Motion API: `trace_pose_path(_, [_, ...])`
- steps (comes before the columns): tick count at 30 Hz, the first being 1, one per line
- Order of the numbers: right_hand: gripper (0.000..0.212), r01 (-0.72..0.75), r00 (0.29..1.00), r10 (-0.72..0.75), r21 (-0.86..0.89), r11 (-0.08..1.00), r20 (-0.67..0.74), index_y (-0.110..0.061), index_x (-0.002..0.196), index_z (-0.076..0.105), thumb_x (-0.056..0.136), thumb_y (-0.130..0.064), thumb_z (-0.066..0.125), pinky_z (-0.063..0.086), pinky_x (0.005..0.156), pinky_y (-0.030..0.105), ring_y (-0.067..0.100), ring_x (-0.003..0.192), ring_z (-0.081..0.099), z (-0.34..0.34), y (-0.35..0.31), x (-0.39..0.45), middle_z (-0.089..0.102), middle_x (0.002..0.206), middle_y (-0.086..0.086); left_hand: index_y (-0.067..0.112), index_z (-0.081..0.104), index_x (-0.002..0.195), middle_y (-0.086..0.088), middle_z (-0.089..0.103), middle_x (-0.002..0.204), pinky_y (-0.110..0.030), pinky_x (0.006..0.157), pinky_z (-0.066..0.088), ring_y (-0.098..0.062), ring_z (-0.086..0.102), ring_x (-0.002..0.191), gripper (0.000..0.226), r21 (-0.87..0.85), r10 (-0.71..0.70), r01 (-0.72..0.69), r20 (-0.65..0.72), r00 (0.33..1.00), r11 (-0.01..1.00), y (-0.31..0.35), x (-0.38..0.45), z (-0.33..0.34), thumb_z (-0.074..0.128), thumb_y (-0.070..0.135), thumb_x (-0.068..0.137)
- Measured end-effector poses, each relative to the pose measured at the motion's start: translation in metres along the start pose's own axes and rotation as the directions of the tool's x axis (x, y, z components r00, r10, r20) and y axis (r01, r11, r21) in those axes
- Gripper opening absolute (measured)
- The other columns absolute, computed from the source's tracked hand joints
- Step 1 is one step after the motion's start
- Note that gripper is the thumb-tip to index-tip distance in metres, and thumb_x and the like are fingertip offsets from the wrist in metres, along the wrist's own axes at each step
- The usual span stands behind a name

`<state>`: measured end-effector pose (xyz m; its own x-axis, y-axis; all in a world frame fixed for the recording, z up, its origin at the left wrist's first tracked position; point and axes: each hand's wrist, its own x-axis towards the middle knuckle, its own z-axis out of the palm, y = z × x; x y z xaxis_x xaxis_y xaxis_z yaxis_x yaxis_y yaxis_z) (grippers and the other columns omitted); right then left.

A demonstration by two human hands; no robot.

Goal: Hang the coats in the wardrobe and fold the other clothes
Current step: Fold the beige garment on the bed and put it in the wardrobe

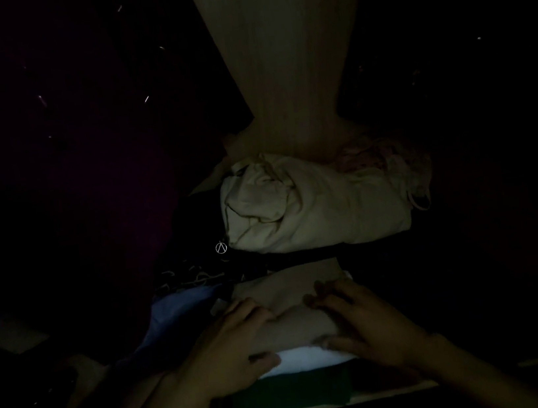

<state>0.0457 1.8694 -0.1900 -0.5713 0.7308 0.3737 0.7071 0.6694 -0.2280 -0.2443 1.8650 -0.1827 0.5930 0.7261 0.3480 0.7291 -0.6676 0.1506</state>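
Dim light; colours approximate. Your folded stack sat at the shelf's front edge: a tan piece [295,324] on top, lying flat, a white piece [311,357] under it showing as a thin band, a green piece [294,394] at the bottom. Behind the stack you had a cream bundle [317,211], crumpled and rolled rather than folded, lying crosswise. A pinkish garment [389,159] was bunched against its right rear. A black patterned garment [191,273] lay left of the bundle, loose. A blue garment [179,316] was draped unfolded just left of the stack, touching it.
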Motion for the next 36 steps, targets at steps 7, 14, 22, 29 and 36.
trace_pose_path(7, [0.058,-0.191,0.936,0.175,-0.024,0.981,-0.304,-0.015,0.134,0.052,0.101,-0.056,0.027,0.035,0.104,0.036,0.024,0.116,0.053,0.024,-0.04,0.036,0.06,0.128,0.008,0.014,0.042,0.148,0.0,0.036,0.157,-0.037,0.119,0.028,-0.02,0.033,0.144,0.084,0.026,-0.309,0.308,0.013,0.951,0.951,0.01,0.022,0.015,0.006,0.068,0.096])
trace_pose_path(14, [0.063,-0.295,0.94,0.269,-0.104,0.95,-0.208,-0.011,0.138,0.054,0.1,-0.057,0.036,0.022,0.112,0.037,0.032,0.122,0.056,0.056,-0.034,0.025,0.058,0.134,0.018,0.018,0.031,0.152,-0.006,0.036,0.158,-0.045,0.112,0.015,-0.029,0.031,0.144,0.063,0.109,-0.364,0.353,0.106,0.925,0.929,-0.002,0.002,0.054,0.015,0.056,0.105])
trace_pose_path(22, [0.063,-0.321,0.929,0.301,-0.065,0.945,-0.215,-0.009,0.133,0.058,0.102,-0.056,0.029,0.047,0.103,0.048,0.03,0.121,0.056,0.035,-0.049,0.019,0.059,0.133,0.016,0.019,0.043,0.147,-0.005,0.039,0.157,-0.054,0.112,0.034,-0.028,0.035,0.143,0.066,0.092,-0.382,0.377,0.037,0.923,0.921,0.01,0.006,0.035,0.018,0.06,0.101])
trace_pose_path(29, [0.061,-0.449,0.881,0.432,-0.052,0.892,-0.193,-0.008,0.137,0.052,0.097,-0.051,0.035,0.045,0.105,0.042,0.035,0.128,0.051,-0.011,-0.078,-0.011,0.049,0.144,0.018,0.013,0.044,0.147,-0.007,0.034,0.159,-0.053,0.116,0.03,-0.028,0.028,0.147,0.081,-0.159,-0.326,0.309,-0.097,0.94,0.938,0.036,-0.009,0.006,0.01,0.066,0.096])
trace_pose_path(36, [0.065,-0.497,0.867,0.489,-0.1,0.862,-0.09,-0.018,0.148,0.039,0.095,-0.055,0.031,0.037,0.11,0.042,0.025,0.138,0.037,-0.026,-0.132,-0.069,0.035,0.155,0.007,0.01,0.052,0.138,-0.01,0.044,0.15,-0.051,0.112,0.036,-0.031,0.037,0.139,0.072,-0.325,-0.341,0.279,-0.153,0.927,0.904,0.072,-0.033,0.011,0.028,0.061,0.093])
